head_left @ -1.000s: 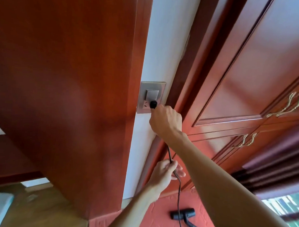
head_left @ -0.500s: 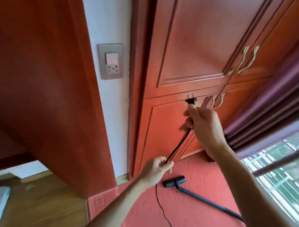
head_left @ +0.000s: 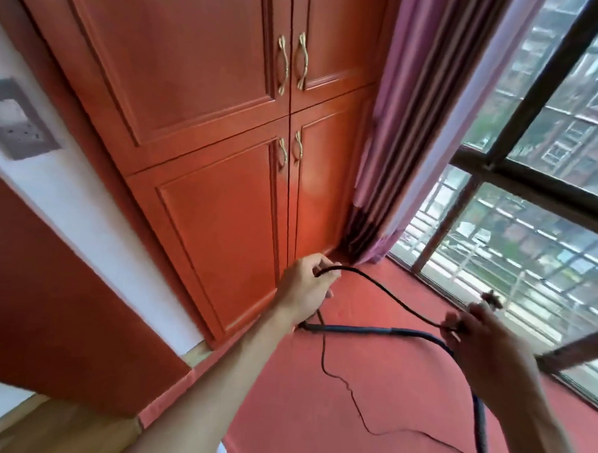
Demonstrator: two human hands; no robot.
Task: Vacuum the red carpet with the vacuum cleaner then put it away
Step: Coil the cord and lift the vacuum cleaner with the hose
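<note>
A thin black power cord (head_left: 384,290) hangs in a slack arc between my two hands above the red carpet (head_left: 368,411). My left hand (head_left: 305,288) grips the cord at its left end. My right hand (head_left: 484,340) pinches the cord near its plug (head_left: 491,298), which sticks up, blurred, above the fingers. The rest of the cord trails down across the carpet. The dark vacuum wand and hose (head_left: 389,332) lies on the carpet under my hands and curves away to the lower right. The vacuum's body is out of view.
Red-brown wardrobe doors (head_left: 227,120) with brass handles stand straight ahead. A purple curtain (head_left: 398,128) hangs to their right beside a large barred window (head_left: 531,202). The wall socket (head_left: 14,121) is at far left on a white wall strip. Wooden floor (head_left: 42,427) shows at lower left.
My right hand pulled the plug out of the wall socket and carried it right and down. The view swung right toward the window. Both hands now hold the cord farther apart.
</note>
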